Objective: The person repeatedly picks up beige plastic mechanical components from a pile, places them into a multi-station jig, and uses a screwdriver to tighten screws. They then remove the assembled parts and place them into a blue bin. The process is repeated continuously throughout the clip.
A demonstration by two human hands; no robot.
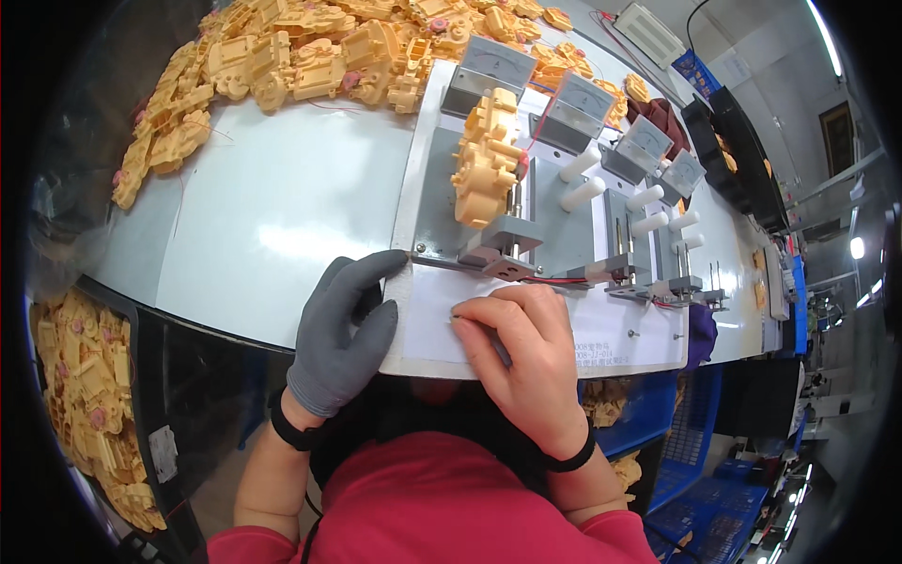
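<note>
My left hand [340, 334], in a grey glove, rests on the near edge of the white table [272, 226] with fingers loosely curled and nothing in it. My bare right hand [519, 352] lies on the white front strip of the test fixture [427, 179], fingers curled down; a dark slim thing shows under the fingers, but I cannot tell what it is. Just beyond both hands, a yellow plastic toy chassis [487, 158] sits clamped upright in the fixture's first station.
A large heap of yellow toy parts [310, 56] covers the table's far left. Several analog meters [489, 64] and white cylinders [583, 193] line the fixture to the right. A bin of yellow parts [89, 395] stands below left; blue crates [700, 479] sit lower right.
</note>
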